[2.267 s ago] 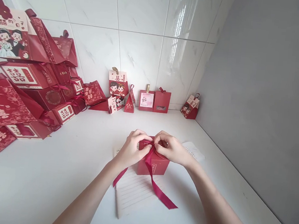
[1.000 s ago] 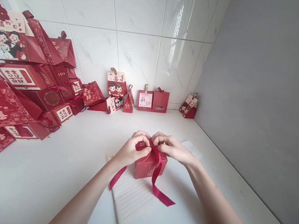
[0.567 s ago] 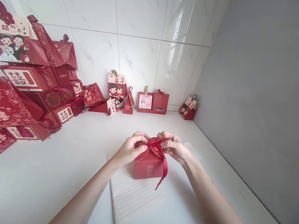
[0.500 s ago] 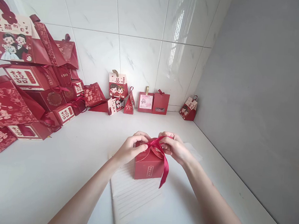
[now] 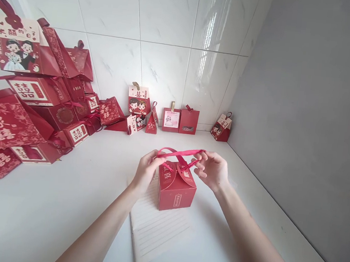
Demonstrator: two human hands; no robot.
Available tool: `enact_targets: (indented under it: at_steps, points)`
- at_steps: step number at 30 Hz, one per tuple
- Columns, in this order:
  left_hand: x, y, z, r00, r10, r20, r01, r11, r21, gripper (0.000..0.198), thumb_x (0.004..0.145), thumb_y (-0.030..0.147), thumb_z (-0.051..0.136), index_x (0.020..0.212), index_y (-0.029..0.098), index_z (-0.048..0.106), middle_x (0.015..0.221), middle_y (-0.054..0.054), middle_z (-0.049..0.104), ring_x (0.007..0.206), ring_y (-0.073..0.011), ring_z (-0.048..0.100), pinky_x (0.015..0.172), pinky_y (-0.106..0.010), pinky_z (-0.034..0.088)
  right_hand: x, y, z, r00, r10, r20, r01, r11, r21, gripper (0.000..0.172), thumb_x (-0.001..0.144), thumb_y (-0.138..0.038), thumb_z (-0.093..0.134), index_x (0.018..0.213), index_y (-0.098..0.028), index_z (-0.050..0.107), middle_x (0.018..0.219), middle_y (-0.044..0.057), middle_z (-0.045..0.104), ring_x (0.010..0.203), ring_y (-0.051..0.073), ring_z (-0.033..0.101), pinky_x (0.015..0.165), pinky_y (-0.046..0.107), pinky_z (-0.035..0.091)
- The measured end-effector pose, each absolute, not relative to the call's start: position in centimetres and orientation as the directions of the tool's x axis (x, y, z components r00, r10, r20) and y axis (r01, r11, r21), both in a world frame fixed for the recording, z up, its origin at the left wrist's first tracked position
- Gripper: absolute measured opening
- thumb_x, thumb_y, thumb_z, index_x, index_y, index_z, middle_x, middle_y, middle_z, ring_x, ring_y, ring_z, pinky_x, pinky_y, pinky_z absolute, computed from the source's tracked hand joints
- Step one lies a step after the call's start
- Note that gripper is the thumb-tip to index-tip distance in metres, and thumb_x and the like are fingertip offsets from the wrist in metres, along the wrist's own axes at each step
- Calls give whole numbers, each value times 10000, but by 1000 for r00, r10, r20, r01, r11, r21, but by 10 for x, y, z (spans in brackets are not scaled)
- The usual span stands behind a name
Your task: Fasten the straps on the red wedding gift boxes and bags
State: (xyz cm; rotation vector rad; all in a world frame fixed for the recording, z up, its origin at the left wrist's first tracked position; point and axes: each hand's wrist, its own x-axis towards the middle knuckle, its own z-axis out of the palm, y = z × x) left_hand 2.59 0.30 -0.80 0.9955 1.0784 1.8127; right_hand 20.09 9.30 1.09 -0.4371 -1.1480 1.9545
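A red box [image 5: 176,195] with curved top flaps and pale lettering stands upright on a lined notebook [image 5: 157,237]. A red ribbon [image 5: 185,153] passes through the top of the box and rises in loops above it. At the box's upper left, my left hand [image 5: 148,168] pinches the ribbon between thumb and fingers. My right hand [image 5: 213,170] grips the ribbon at the upper right, its lower fingers slightly spread. Between both hands one stretch of ribbon runs nearly level over the box.
Red boxes and bags [image 5: 61,112] are piled at the left. Smaller red boxes [image 5: 188,122] stand along the tiled wall, with another red box [image 5: 221,126] near the back right corner. A grey wall [image 5: 292,118] borders the white table [image 5: 44,209] on the right.
My hands have moved apart, drawing the ribbon out between them above the box. The ribbon end that hung down the box's right front side is now lifted away.
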Motion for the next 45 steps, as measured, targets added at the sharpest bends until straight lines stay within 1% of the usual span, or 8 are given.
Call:
enact_targets:
  at_steps: [14,20,28,30,33,39,42,45]
  points:
    - [5,6,9,-623,782,15,-479,-397,783,254,712,372,660,644,180,508,675,9,552,620,-113,530,574,-235,411,228,106,20,-330,869,369,-576,124,-808,263,709,-453,573,658,-238,429,619,-56,305,452,89,119,318,179,71]
    - [-13,4,14,-734,679,-30,-479,-486,731,213,786,319,559,637,202,464,648,30,511,606,-103,517,623,-222,431,241,117,22,-289,901,324,-690,39,-723,318,668,-494,667,665,-223,501,616,-43,374,437,71,226,295,170,88]
    - [-24,9,4,-776,613,-152,-419,-319,850,93,776,249,460,698,200,473,691,8,559,635,-117,572,644,-256,460,224,117,11,-164,969,184,-124,165,-979,417,661,-564,702,798,-208,532,858,50,534,713,165,506,453,230,400]
    - [-19,10,1,-769,624,-141,-360,-241,901,82,774,254,455,755,192,506,769,-31,605,712,-150,615,689,-299,491,219,109,8,-211,947,244,-9,248,-969,536,619,-521,761,1004,-229,529,1089,88,542,1000,241,529,683,322,502]
    - [-11,8,1,-815,573,-83,-197,-139,970,315,751,275,529,1049,172,517,1140,-138,592,1068,-255,593,892,-421,472,215,99,5,-402,846,352,169,446,-879,749,673,-512,738,1260,-285,332,1413,114,354,1340,280,309,1035,487,342]
    - [-4,-1,11,-869,369,329,432,243,868,1046,636,123,660,1461,74,19,1551,-263,3,1453,-350,-28,1123,-587,100,216,92,8,-695,647,315,209,600,-772,385,750,-502,677,997,-265,502,1366,83,399,1360,296,302,1079,500,288]
    - [1,-2,8,-700,533,475,678,289,676,840,722,211,651,1437,93,225,1536,-256,158,1451,-367,68,1108,-605,152,213,87,7,-787,568,241,189,593,-783,573,719,-463,719,1198,-295,453,1428,78,328,1361,277,300,1092,488,292]
    - [12,-6,3,-348,846,403,735,-21,678,485,853,378,523,1302,201,474,1488,-145,370,1432,-293,229,1144,-520,183,208,82,4,-825,528,200,183,586,-790,676,720,-373,722,1304,-299,388,1424,74,328,1278,259,410,1071,462,349]
